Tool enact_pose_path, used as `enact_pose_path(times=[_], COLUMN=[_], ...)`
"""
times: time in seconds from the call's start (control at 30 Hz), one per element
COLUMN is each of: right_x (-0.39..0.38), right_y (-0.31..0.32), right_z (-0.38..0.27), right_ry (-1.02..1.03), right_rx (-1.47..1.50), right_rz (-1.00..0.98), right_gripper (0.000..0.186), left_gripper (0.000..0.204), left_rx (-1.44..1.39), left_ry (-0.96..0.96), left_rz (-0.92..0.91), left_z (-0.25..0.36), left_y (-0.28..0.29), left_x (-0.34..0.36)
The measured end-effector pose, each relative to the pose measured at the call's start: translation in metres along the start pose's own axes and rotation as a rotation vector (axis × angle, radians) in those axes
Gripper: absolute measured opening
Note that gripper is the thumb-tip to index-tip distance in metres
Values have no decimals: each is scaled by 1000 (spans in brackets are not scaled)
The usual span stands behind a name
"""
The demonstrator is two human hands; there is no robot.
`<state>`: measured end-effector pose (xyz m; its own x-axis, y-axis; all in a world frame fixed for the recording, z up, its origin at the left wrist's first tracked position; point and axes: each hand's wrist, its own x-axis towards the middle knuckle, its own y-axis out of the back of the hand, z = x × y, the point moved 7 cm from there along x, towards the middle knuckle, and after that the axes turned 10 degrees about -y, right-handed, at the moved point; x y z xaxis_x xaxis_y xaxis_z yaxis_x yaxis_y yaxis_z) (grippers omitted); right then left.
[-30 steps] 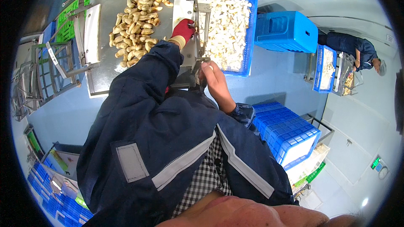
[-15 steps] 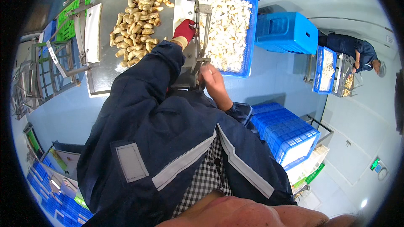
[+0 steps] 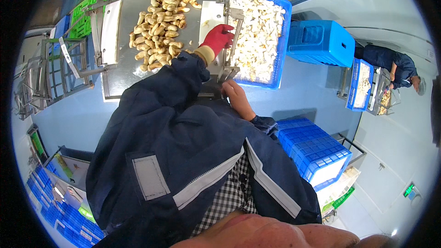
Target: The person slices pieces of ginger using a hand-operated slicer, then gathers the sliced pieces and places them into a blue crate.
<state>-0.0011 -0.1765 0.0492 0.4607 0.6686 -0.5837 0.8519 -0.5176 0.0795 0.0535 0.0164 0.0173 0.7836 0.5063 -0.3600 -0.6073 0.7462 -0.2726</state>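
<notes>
My left hand [image 3: 218,40], in a red glove with a pale cuff, is on the white board [image 3: 210,16] beside the metal slicer [image 3: 235,23]; its fingers are curled, and anything under them is hidden. At the slicer's near end, my bare right hand [image 3: 233,95] is closed around its handle, which is mostly hidden. A pile of whole tan-and-white mushrooms [image 3: 163,27] lies on the steel table [image 3: 124,85] to the left. Right of the slicer, a blue mesh crate [image 3: 285,27] holds many pale sliced pieces.
A blue bin [image 3: 321,41] is beyond the crate. At the right, a person [image 3: 386,59] in dark clothing works at another slicer beside a blue crate [image 3: 351,92]. Stacked blue crates [image 3: 308,142] stand lower right; metal frames [image 3: 59,69] are at the left.
The view has shifted slightly. My left hand has moved a little toward me along the board, its fingers reaching rightward at the slicer. My right hand has dropped slightly with the handle.
</notes>
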Motion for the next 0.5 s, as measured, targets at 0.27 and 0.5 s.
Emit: enact_pose_path(times=[0.27,0.5], right_x=[-3,0], right_y=[3,1], right_z=[-12,-12], right_ry=[26,37], right_rx=[-48,-85], right_rz=[13,16], right_gripper=[27,27], left_gripper=[21,16], left_rx=[1669,1648], left_ry=[-104,-522], left_rz=[89,152], left_z=[51,44], left_y=[132,112], left_x=[16,21])
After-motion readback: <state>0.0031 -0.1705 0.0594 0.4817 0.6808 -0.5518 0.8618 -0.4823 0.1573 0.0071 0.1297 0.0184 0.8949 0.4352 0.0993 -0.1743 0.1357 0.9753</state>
